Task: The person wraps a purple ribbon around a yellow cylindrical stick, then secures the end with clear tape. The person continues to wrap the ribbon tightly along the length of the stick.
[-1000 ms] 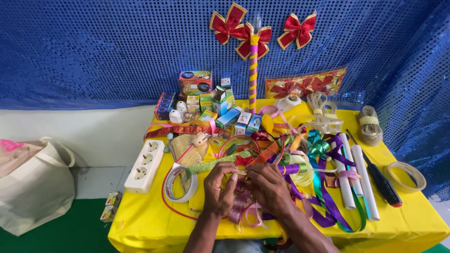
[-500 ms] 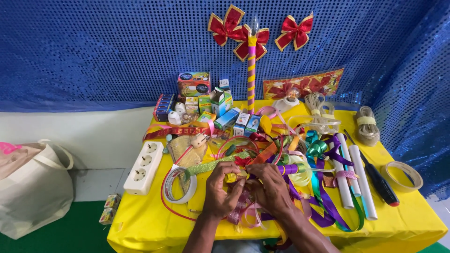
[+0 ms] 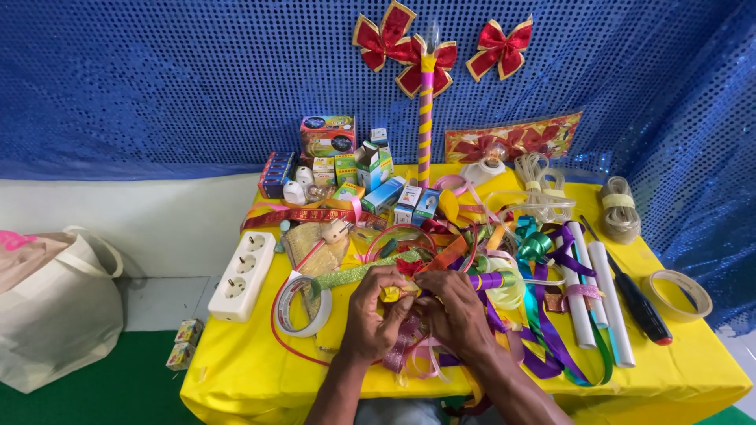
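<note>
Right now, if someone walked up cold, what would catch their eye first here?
Probably the red and gold bows pinned high on the sparkly blue backdrop, above a pink-and-yellow striped pole. Next, the bright yellow table heaped with colourful ribbons. At its near edge, the left hand and right hand meet over a small yellow piece.

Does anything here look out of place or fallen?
Two small boxes lie on the green floor, off the yellow table. Ribbons are tangled around both hands, left and right.
</note>
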